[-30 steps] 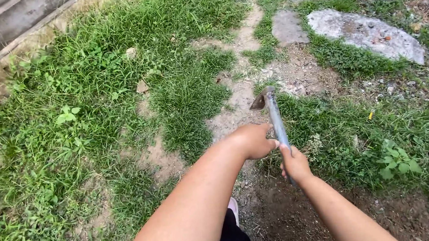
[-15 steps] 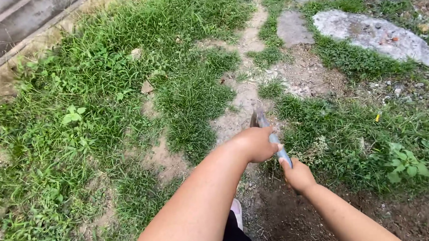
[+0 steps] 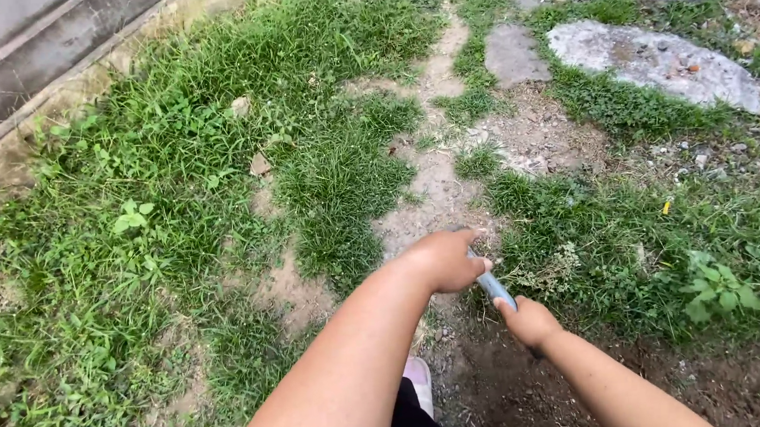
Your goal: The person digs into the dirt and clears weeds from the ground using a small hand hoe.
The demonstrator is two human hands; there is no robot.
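Now my tool's head is hidden behind my left hand (image 3: pixel 441 260), both it and my right hand (image 3: pixel 529 320) squeeze the grey handle (image 3: pixel 493 286) tight over the dirt path (image 3: pixel 430 185), and I next need a strong pull toward six o'clock.

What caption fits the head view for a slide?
Both hands, left hand and right hand, grip a grey tool handle above a dirt path between grass.
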